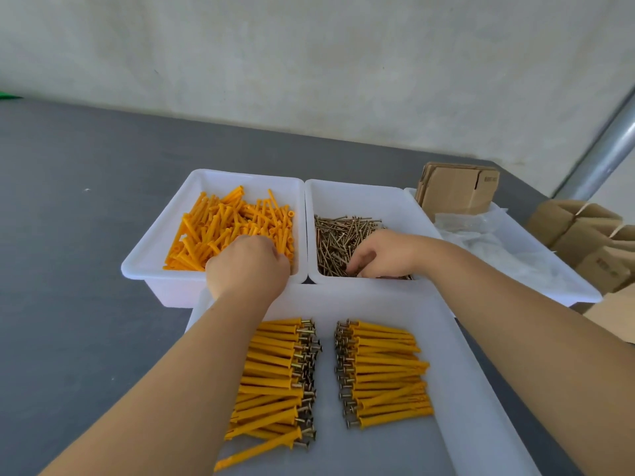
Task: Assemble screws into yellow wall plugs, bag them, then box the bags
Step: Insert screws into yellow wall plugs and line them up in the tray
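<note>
Head view: on a grey desk (pixel 68 235), two white bins sit side by side within reach. The left hand (pixel 247 262) curls into the yellow wall plugs (pixel 233 225), seemingly grasping some, though its fingers are hidden. The right hand (pixel 381 252) pinches among loose screws (pixel 340 235). Nearer, a tray (pixel 457 372) holds two rows of assembled plugs (pixel 385 372), probably staged for bagging.

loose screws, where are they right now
In the head view, the loose screws fill the white bin right of the yellow plugs, with the right hand reaching into them.
</note>
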The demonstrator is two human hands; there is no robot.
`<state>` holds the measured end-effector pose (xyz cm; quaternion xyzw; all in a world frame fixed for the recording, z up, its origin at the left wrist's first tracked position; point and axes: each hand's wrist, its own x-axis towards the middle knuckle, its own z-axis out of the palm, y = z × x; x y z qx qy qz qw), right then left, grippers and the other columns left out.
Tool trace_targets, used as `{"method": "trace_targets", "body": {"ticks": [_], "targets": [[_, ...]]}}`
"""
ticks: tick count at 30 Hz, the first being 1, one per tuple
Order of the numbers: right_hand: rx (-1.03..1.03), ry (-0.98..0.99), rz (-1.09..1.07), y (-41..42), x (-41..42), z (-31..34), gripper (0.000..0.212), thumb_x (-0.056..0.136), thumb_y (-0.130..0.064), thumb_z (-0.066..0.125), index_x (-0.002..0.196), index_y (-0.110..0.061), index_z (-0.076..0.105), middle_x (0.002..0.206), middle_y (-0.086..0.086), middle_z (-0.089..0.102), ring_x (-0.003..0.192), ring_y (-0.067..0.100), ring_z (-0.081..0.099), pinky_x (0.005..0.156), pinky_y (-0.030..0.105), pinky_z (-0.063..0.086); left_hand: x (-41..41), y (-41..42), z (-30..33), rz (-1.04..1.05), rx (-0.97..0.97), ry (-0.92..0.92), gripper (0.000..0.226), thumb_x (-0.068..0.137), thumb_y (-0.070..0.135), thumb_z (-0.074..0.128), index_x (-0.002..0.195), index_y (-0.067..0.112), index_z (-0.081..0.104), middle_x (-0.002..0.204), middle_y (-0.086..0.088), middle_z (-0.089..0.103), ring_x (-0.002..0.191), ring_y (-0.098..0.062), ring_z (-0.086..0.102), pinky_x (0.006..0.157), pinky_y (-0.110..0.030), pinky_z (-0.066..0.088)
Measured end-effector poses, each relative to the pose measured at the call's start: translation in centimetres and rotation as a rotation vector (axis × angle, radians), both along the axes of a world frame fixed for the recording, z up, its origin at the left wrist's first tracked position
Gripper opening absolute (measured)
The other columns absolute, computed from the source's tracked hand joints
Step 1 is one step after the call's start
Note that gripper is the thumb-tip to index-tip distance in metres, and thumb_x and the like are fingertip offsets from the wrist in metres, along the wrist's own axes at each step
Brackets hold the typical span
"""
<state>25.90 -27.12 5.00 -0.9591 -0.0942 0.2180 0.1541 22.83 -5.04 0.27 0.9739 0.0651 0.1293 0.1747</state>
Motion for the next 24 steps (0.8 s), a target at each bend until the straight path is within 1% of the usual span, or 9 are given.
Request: {"method": "trace_targets", "body": {"ticks": [3, 6, 8, 11, 15, 17, 21, 22, 24], "targets": [[0.191, 0.007, -0.162, -0.9, -0.6, 0.1, 0.019, 0.093, -0.016, 0.066, 0.104, -0.03, 0.073, 0.11, -0.004, 0.07, 0.093, 0.014, 0.071, 0.08, 0.03, 0.06, -0.1, 0.0, 0.1, 0.001, -0.01, 0.004, 0.021, 0.095, 0.034, 0.049, 0.094, 0.029, 0.069, 0.088, 0.005, 0.059, 0.073, -0.018, 0.056, 0.06, -0.028, 0.048], [0.191, -0.031, -0.274, -1.1, 0.0, 1.0, 0.021, 0.097, -0.017, 0.058, 0.115, -0.019, 0.07, 0.115, -0.001, 0.064, 0.078, 0.017, 0.076, 0.075, 0.033, 0.06, -0.2, 0.0, 0.2, -0.006, -0.01, 0.009, 0.02, 0.095, 0.034, 0.049, 0.093, 0.03, 0.069, 0.083, 0.007, 0.059, 0.07, -0.016, 0.055, 0.058, -0.027, 0.046], [0.157, -0.159, -0.326, -0.8, 0.9, 1.6, 0.022, 0.098, -0.017, 0.055, 0.114, -0.01, 0.068, 0.111, 0.003, 0.069, 0.073, 0.017, 0.076, 0.074, 0.033, 0.058, -0.2, 0.1, 0.2, -0.016, -0.006, 0.009, 0.02, 0.095, 0.034, 0.049, 0.091, 0.03, 0.069, 0.079, 0.008, 0.058, 0.067, -0.015, 0.054, 0.057, -0.026, 0.047], [0.055, -0.321, -0.265, 0.7, 2.7, 1.5, 0.027, 0.097, -0.019, 0.055, 0.111, -0.002, 0.071, 0.104, 0.008, 0.072, 0.098, 0.029, 0.07, 0.089, 0.042, 0.057, -0.2, 0.1, 0.0, -0.017, -0.001, 0.016, 0.02, 0.095, 0.035, 0.049, 0.089, 0.03, 0.068, 0.075, 0.008, 0.058, 0.066, -0.015, 0.055, 0.059, -0.026, 0.048], [-0.093, -0.238, -0.178, 2.5, 5.4, -0.1, 0.041, 0.096, -0.03, 0.059, 0.133, -0.011, 0.061, 0.136, 0.008, 0.06, 0.125, 0.028, 0.054, 0.105, 0.04, 0.044, -0.1, -0.1, 0.0, -0.01, 0.004, 0.016, 0.022, 0.094, 0.035, 0.049, 0.083, 0.028, 0.068, 0.069, 0.007, 0.058, 0.063, -0.015, 0.054, 0.063, -0.03, 0.053], [-0.106, -0.19, -0.213, 2.9, 6.8, -1.3, 0.057, 0.094, -0.042, 0.06, 0.144, -0.016, 0.049, 0.146, 0.007, 0.052, 0.132, 0.029, 0.048, 0.11, 0.043, 0.04, -0.1, -0.1, 0.0, -0.002, 0.01, 0.025, 0.023, 0.094, 0.035, 0.049, 0.081, 0.027, 0.067, 0.067, 0.007, 0.058, 0.061, -0.015, 0.055, 0.062, -0.029, 0.053], [-0.124, -0.106, -0.274, 3.8, 7.9, -4.2, 0.088, 0.085, -0.071, 0.056, 0.154, -0.022, 0.034, 0.159, 0.01, 0.034, 0.145, 0.034, 0.032, 0.117, 0.05, 0.03, 0.1, 0.0, -0.2, 0.015, 0.018, 0.016, 0.025, 0.092, 0.036, 0.051, 0.076, 0.026, 0.066, 0.064, 0.007, 0.058, 0.058, -0.014, 0.054, 0.06, -0.026, 0.053], [-0.181, -0.099, -0.252, 4.0, 7.9, -4.6, 0.09, 0.084, -0.075, 0.054, 0.154, -0.022, 0.034, 0.16, 0.011, 0.032, 0.146, 0.035, 0.03, 0.117, 0.051, 0.028, 0.2, 0.0, -0.3, 0.016, 0.022, 0.015, 0.025, 0.092, 0.037, 0.05, 0.075, 0.026, 0.066, 0.064, 0.007, 0.058, 0.058, -0.014, 0.054, 0.059, -0.026, 0.052], [-0.289, -0.121, -0.188, 4.3, 7.7, -4.3, 0.085, 0.085, -0.073, 0.054, 0.15, -0.021, 0.041, 0.155, 0.011, 0.039, 0.142, 0.034, 0.036, 0.115, 0.049, 0.033, 0.4, 0.0, -0.4, 0.016, 0.026, 0.019, 0.025, 0.093, 0.038, 0.05, 0.075, 0.027, 0.065, 0.064, 0.007, 0.058, 0.058, -0.014, 0.054, 0.06, -0.027, 0.053]]}}
